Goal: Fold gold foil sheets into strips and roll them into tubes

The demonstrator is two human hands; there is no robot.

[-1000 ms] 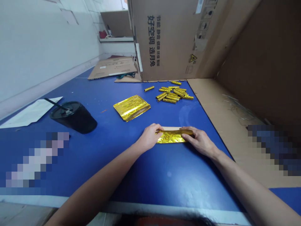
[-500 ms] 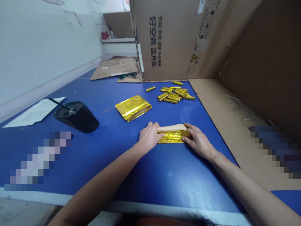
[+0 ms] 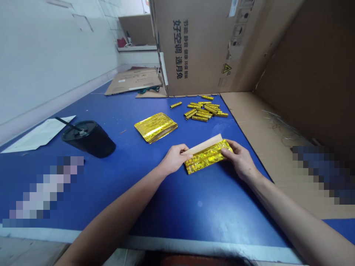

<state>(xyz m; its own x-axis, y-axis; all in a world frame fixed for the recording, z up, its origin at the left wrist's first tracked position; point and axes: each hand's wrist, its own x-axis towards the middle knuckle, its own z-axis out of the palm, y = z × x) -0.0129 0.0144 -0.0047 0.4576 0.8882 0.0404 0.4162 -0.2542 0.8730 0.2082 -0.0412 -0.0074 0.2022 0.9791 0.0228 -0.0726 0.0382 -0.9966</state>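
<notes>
Between my two hands is a sheet of shiny gold foil paper (image 3: 208, 158), partly folded, with its pale backing strip (image 3: 203, 145) showing along the far edge. My left hand (image 3: 175, 157) pinches its left end, thumb on top. At the right end my right hand (image 3: 240, 157) grips it with the thumb over the gold face and the fingers behind. The sheet slants, right end farther from me. Beyond my hands lies a stack of gold foil sheets (image 3: 155, 126). Several small gold foil rolls (image 3: 203, 112) form a loose pile behind, with one roll (image 3: 176, 105) apart to its left.
A black tumbler with a straw (image 3: 90, 138) stands on the blue table (image 3: 172, 210) at left, near a white paper (image 3: 41, 133). A large cardboard box (image 3: 205, 48) walls off the back and right. Flat cardboard (image 3: 133, 81) and teal-handled scissors (image 3: 148, 89) lie at the back.
The foil sheet has tilted, its right end moving up and away from me. More of its gold face shows. My right hand has shifted with it, and the view has moved slightly.
</notes>
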